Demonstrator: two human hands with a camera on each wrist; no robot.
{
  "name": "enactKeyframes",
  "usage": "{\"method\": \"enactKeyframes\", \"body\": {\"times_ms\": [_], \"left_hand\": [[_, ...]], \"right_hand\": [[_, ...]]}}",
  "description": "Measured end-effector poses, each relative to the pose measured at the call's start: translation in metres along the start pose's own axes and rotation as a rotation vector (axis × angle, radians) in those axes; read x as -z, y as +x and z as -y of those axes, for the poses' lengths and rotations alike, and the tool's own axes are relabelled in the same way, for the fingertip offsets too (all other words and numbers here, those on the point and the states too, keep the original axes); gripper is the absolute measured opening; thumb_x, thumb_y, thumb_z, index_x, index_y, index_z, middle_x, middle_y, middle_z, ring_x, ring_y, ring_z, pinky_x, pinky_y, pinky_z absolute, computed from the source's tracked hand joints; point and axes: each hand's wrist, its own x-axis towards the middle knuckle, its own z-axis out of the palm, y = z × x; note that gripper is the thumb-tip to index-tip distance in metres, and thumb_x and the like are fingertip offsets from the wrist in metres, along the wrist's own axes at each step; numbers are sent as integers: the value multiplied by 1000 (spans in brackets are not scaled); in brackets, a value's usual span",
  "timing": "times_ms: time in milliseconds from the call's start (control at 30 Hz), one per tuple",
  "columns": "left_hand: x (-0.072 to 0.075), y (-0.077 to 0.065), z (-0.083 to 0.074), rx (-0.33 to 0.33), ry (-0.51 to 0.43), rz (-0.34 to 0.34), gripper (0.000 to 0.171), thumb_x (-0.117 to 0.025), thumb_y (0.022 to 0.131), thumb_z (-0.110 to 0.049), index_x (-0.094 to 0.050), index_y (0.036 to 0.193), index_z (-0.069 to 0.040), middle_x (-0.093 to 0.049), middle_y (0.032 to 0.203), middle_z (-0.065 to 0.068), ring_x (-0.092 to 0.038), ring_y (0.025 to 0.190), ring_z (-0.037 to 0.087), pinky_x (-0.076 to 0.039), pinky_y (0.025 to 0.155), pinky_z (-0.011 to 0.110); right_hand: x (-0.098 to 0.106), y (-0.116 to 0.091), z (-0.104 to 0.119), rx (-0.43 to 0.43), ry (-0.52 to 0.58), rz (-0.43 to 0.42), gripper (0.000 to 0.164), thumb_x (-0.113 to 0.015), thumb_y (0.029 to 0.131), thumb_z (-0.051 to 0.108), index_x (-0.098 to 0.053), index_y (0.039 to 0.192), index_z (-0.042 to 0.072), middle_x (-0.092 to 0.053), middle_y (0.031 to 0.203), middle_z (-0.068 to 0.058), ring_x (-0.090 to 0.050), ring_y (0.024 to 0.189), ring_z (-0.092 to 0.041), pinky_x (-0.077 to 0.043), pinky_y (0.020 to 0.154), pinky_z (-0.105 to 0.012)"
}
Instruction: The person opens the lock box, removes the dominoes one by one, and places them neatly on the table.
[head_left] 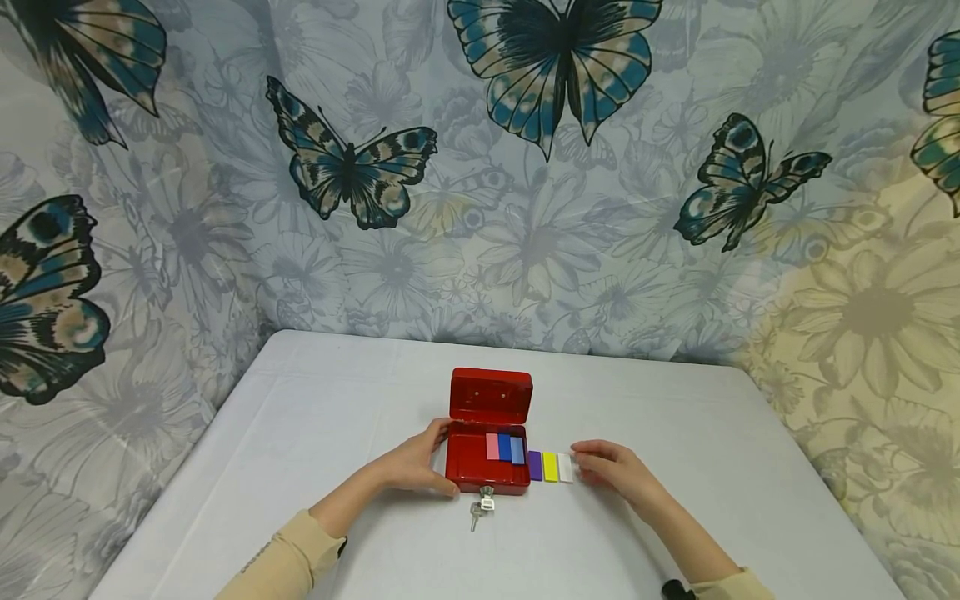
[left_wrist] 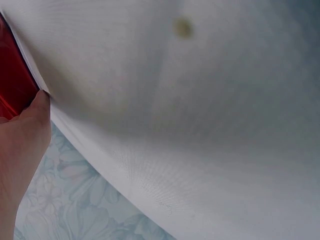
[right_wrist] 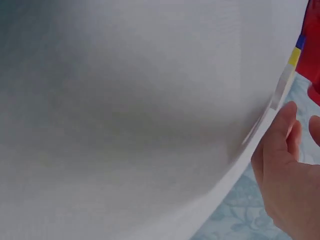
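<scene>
An open red metal box (head_left: 468, 475) stands on the table, its lid (head_left: 491, 396) raised at the back. My left hand (head_left: 411, 460) holds its left side, thumb at the front corner and fingers towards the back one. Inside lie a pink strip (head_left: 492, 447), a dark blue strip (head_left: 505, 447) and a light blue strip (head_left: 517, 450). Right of the box, purple (head_left: 535, 466), yellow (head_left: 551, 467) and white strips (head_left: 566, 467) line up in a row. Beside the white one is my right hand (head_left: 615, 473), fingers loosely bent; whether they touch it I cannot tell.
A small padlock (head_left: 487, 500) hangs at the box's front, with keys (head_left: 476, 515) beside it. White cloth covers the table (head_left: 360, 375). Behind stands a butterfly-patterned backdrop (head_left: 540, 250).
</scene>
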Motion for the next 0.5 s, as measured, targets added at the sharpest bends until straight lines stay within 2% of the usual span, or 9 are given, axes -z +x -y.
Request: {"method": "enactKeyframes", "body": {"times_ms": [300,500], "left_hand": [[1,-1,-2,-4,-7,2,101,-86,70,-23,-25,147,-3,-38,148,16,-37,137,35,-36,110,49],[1,-1,-2,-16,-9,4,100,-85,71,-24,-24,147,-4,-36,150,17,-36,137,37,-36,110,49]], "right_hand": [[-5,0,10,-14,173,47,47,-66,94,20,-54,130,-8,-59,127,-17,-63,99,-18,-56,85,-28],[-13,-1,16,-11,202,64,48,-65,94,21,-53,131,-8,-57,129,-19,-62,104,-22,-55,88,-29]]}}
